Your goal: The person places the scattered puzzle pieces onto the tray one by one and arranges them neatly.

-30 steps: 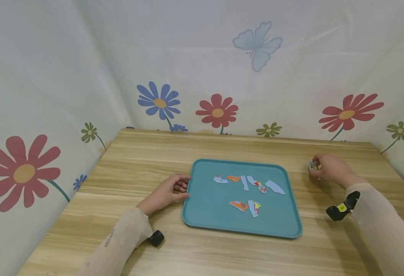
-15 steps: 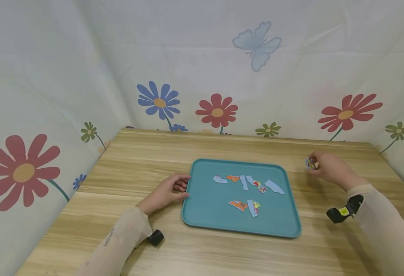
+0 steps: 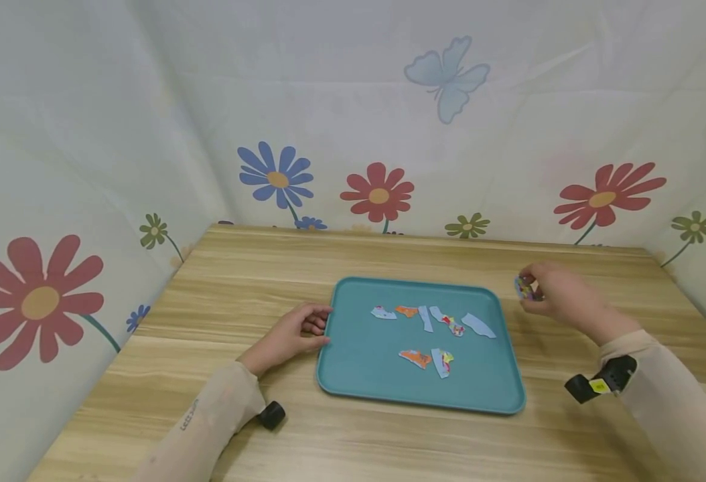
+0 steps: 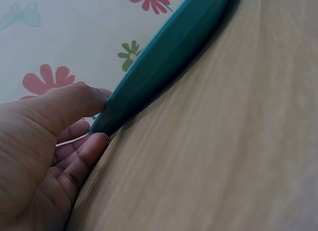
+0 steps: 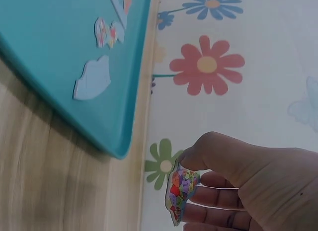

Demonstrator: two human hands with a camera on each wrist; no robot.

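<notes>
In the head view, my left hand (image 3: 285,339) is at the left side of the teal tray (image 3: 359,388). The left wrist view shows its thumb and fingers on either side of the tray's rim (image 4: 149,67). To the right of the tray, my right hand (image 3: 570,298) holds a colourful puzzle piece (image 3: 524,288) above the table. Seen from the right wrist, this printed piece (image 5: 180,191) stands on edge, pinched between thumb and fingers. Several flat puzzle pieces lie apart on the tray, among them a pale blue one (image 3: 479,325) and an orange one (image 3: 416,359).
The tray stands on a wood-grain table (image 3: 256,268). A pale curtain (image 3: 329,80) printed with flowers and a butterfly hangs behind the table and along its left side. Each wrist wears a small black camera, such as the right one (image 3: 582,388).
My right hand has lifted the puzzle piece and carried it left, closer to the tray. My left hand and the pieces on the tray stay in place.
</notes>
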